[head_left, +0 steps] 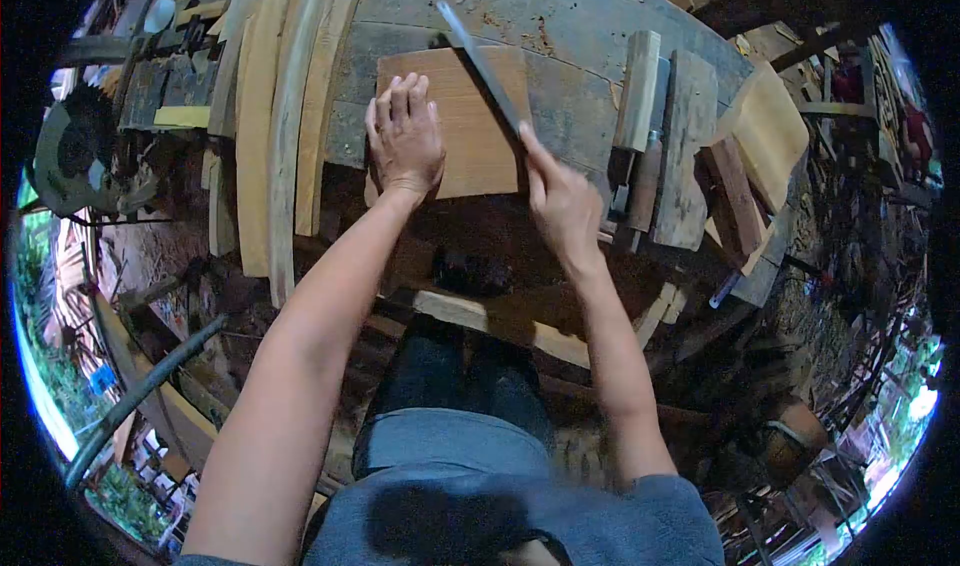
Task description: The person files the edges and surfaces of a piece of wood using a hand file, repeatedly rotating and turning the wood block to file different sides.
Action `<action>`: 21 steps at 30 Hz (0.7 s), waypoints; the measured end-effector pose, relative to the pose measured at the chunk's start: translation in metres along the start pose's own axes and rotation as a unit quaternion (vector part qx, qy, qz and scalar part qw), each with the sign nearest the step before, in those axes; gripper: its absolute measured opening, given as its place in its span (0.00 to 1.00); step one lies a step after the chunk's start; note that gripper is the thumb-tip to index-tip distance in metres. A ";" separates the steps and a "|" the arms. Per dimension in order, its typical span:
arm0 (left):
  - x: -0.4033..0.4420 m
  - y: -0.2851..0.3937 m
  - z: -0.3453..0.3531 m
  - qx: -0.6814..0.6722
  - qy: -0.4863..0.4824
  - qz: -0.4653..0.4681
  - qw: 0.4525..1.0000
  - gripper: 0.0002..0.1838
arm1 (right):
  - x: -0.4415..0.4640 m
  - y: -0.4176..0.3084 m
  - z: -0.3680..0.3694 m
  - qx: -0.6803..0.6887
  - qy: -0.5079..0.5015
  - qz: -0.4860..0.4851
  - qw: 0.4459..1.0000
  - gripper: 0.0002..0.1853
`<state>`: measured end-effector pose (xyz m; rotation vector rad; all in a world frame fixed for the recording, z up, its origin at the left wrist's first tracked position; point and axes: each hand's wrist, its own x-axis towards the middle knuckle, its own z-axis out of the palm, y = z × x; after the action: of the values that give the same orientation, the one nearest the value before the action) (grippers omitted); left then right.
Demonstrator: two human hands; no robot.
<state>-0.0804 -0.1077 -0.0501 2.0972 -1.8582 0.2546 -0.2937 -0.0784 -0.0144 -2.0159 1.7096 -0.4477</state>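
Note:
A flat reddish-brown wooden board (470, 116) lies at the near edge of the workbench. My left hand (405, 141) rests palm down on the board's left side, its fingers stretched out. In my right hand (562, 201), closed round the lower end, is a long narrow metal bar (485, 76); whether it is a file or a blade I cannot tell. The bar slants up and to the left over the board's right part, with its shiny tip past the far edge. Whether it touches the board is unclear.
Long wooden planks (265, 116) lie along the bench's left side. To the right are wooden blocks (685, 146), a tool with a wooden handle (645, 181) and a curved pale wood piece (765, 131). Sawdust and shavings dot the worn workbench (420, 1). A metal pipe (150, 386) slants at lower left.

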 end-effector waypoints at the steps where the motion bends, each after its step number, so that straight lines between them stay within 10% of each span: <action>1: -0.002 -0.001 -0.001 0.002 -0.013 -0.006 1.000 0.20 | -0.012 0.002 -0.001 0.002 -0.007 -0.004 1.000 0.26; 21: -0.001 -0.002 0.000 -0.016 0.000 0.004 1.000 0.20 | 0.067 0.003 0.004 -0.010 0.064 0.001 0.998 0.22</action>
<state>-0.0781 -0.1065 -0.0507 2.0679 -1.8595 0.2250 -0.2821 -0.1437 -0.0219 -2.0373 1.7988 -0.5737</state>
